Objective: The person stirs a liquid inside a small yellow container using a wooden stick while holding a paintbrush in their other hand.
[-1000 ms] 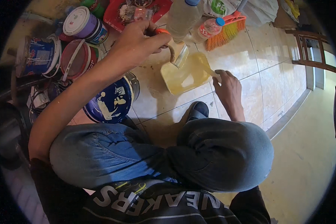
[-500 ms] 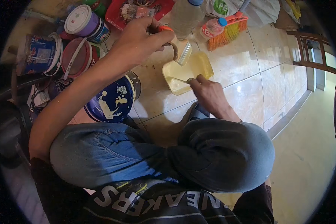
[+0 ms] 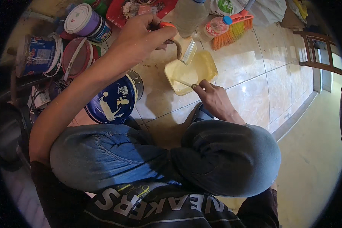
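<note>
My left hand grips an orange-handled tool whose curved brown neck and pale, shiny-edged head hang over the back of a yellow plastic container. The container sits on the tiled floor with pale, creamy liquid in it. My right hand is closed on a thin stick, its far end in the liquid near the container's left side. To the left, under my left forearm, is a dark blue bucket with cream paint splashes.
Paint pails and cans crowd the left. Behind are a red tray of debris, a large bottle, a smaller bottle, an orange broom and white sacks. A wooden frame stands right; my bent legs fill the foreground.
My right hand has moved left and down toward me, bringing the stick from the container's right part to its left. My left hand with the tool has shifted slightly rightward and up.
</note>
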{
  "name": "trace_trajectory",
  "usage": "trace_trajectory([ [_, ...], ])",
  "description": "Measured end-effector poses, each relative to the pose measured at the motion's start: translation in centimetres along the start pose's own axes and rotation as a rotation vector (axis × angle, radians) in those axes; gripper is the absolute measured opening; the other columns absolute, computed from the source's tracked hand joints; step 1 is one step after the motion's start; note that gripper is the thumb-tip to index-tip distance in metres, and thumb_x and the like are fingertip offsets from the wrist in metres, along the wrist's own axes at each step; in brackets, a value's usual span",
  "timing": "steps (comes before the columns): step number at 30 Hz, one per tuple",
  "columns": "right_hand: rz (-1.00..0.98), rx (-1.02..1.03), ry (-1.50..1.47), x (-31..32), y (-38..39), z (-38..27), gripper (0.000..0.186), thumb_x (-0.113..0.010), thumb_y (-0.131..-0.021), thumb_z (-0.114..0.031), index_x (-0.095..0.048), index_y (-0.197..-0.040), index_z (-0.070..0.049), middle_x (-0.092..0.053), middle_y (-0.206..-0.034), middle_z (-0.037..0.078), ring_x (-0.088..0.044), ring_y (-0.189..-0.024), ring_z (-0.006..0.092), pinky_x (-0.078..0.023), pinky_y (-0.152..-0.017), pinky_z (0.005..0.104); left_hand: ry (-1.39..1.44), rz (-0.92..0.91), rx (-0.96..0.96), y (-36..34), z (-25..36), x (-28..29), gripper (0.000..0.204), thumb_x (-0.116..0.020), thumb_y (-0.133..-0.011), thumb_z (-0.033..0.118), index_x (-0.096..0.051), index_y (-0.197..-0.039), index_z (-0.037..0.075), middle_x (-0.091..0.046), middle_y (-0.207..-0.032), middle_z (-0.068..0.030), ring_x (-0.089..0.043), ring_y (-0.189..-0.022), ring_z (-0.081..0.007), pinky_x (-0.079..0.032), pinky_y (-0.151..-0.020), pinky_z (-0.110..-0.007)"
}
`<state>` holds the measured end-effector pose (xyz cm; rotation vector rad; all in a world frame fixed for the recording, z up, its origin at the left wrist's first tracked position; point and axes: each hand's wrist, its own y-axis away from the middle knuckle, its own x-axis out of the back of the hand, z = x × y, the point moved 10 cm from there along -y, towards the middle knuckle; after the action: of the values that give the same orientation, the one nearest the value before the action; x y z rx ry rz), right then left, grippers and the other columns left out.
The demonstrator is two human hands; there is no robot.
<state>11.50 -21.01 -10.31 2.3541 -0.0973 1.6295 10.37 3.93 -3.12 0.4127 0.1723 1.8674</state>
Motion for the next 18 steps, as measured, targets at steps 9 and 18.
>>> trace_trajectory([
  [9, 0.187, -0.128, -0.066, 1.9, -2.6, 2.4, 0.035, -0.057, -0.091, 0.001, -0.065, -0.124, -0.007, -0.069, -0.118, 0.019, -0.073, -0.102, 0.0383, -0.061, -0.081, 0.0478, 0.033, -0.011, 0.002, 0.1, 0.5, -0.1, 0.034, -0.076, -0.101, 0.027, -0.068, -0.116, -0.002, -0.070, -0.113, -0.0097, -0.072, -0.105, -0.0162, -0.064, -0.095, -0.030],
  [18, -0.031, -0.057, 0.012, 2.4, 1.7, 3.0, 0.037, -0.059, -0.088, 0.000, -0.070, -0.122, -0.011, -0.074, -0.107, 0.015, -0.067, -0.106, 0.0330, -0.059, -0.083, 0.0459, 0.009, -0.006, -0.010, 0.1, -0.1, 0.1, 0.037, -0.077, -0.100, 0.030, -0.068, -0.118, -0.001, -0.071, -0.113, -0.0102, -0.073, -0.105, -0.0163, -0.063, -0.096, -0.031],
])
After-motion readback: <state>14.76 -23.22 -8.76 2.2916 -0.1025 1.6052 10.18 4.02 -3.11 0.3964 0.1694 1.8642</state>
